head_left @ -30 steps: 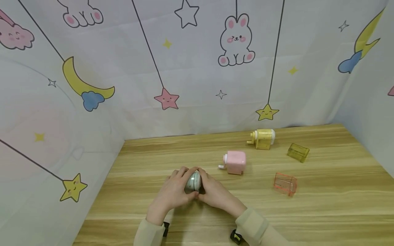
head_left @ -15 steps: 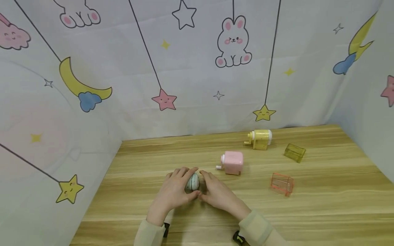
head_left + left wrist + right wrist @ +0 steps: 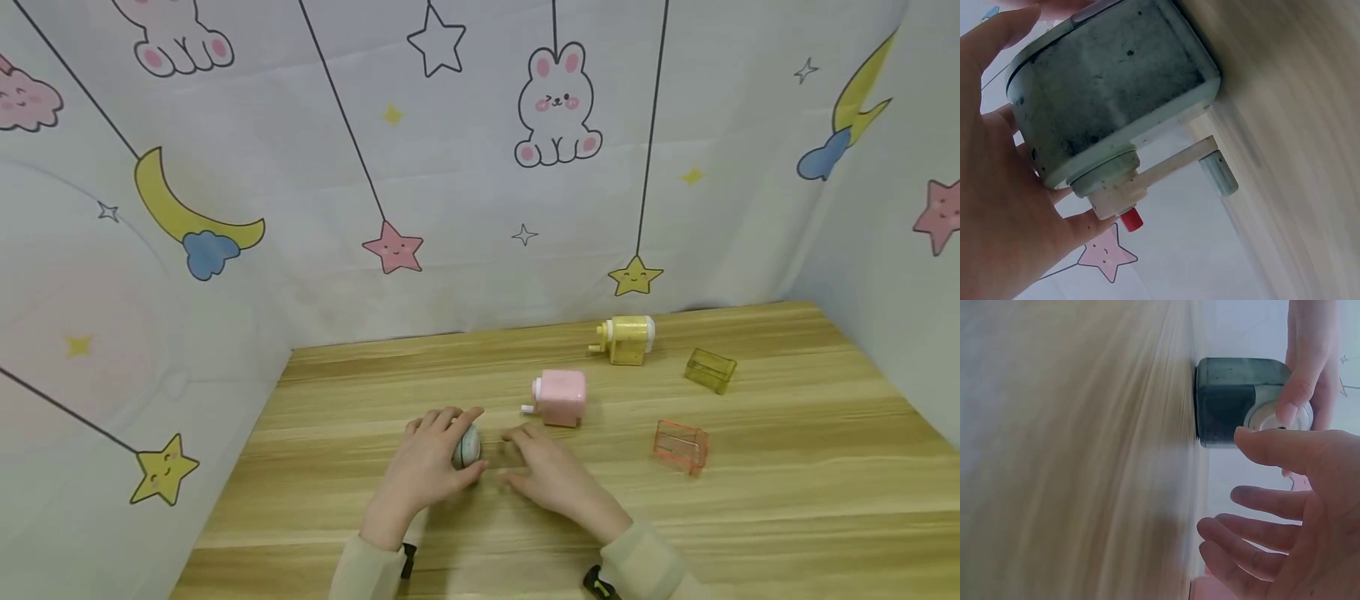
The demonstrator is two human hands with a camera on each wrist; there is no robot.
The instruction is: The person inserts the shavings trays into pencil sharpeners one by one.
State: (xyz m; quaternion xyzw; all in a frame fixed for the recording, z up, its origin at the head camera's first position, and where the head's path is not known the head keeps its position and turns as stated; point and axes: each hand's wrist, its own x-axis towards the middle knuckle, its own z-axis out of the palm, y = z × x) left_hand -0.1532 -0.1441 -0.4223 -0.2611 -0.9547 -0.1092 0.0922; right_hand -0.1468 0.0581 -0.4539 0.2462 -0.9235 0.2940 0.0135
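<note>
A pale green, dark-speckled crank pencil sharpener (image 3: 468, 447) stands on the table under my left hand (image 3: 423, 467), which grips it from the left with thumb and fingers round its upper part. In the left wrist view its crank handle (image 3: 1175, 164) sticks out on the side, with a red tip on the hub. My right hand (image 3: 551, 475) hovers to the right of the sharpener, apart from it and holding nothing. In the right wrist view, the right hand's fingers (image 3: 1260, 537) are loosely bent and spread, and the sharpener's end (image 3: 1225, 406) shows dark at the bottom.
A pink crank sharpener (image 3: 562, 397) stands just beyond the right hand. Behind it is a yellow crank sharpener (image 3: 630, 340). To the right lie a translucent olive-yellow drawer (image 3: 710, 370) and a translucent orange drawer (image 3: 680, 447). A printed cloth (image 3: 465, 183) encloses the table's back and sides.
My right hand has let go of the green sharpener and drawn back to the right. The left hand keeps its grip. The head view has shifted slightly.
</note>
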